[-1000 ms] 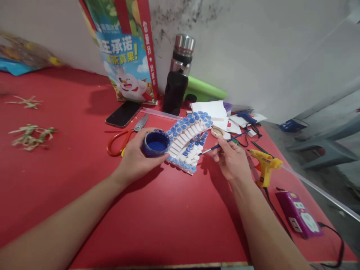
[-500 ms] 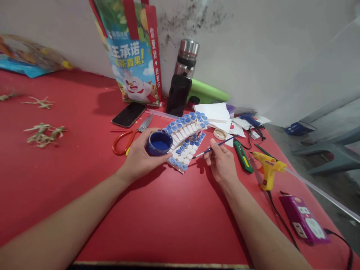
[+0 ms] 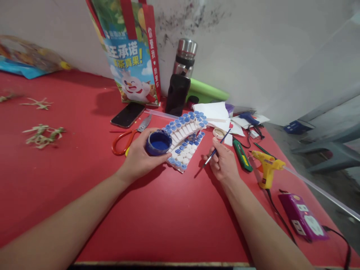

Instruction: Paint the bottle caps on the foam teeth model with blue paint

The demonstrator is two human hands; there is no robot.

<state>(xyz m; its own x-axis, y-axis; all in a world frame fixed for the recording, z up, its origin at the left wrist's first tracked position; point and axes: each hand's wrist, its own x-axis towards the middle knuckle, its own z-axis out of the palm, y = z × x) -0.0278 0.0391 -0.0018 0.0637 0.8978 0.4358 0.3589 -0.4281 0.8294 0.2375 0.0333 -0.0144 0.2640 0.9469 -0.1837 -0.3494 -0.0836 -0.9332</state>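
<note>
My left hand (image 3: 137,155) is closed around a small round pot of blue paint (image 3: 158,142), held just above the red table (image 3: 84,180). Beside the pot lies a curved white craft piece (image 3: 186,140) covered with blue and white round studs. My right hand (image 3: 223,161) pinches a thin paintbrush (image 3: 216,149), its tip pointing down-left just off the craft piece's right edge, above the table.
Orange-handled scissors (image 3: 123,138) and a phone (image 3: 128,114) lie behind my left hand. A printed bag (image 3: 131,56), a flask (image 3: 181,78) and a green roll (image 3: 208,92) stand by the wall. A green cutter (image 3: 242,155), yellow glue gun (image 3: 267,167) and purple power strip (image 3: 302,217) lie right. Dried plant bits (image 3: 42,135) lie left.
The brush has swung away from the craft piece: its tip pulled right and down, and the handle now points more upright. My left hand and the paint pot stayed put.
</note>
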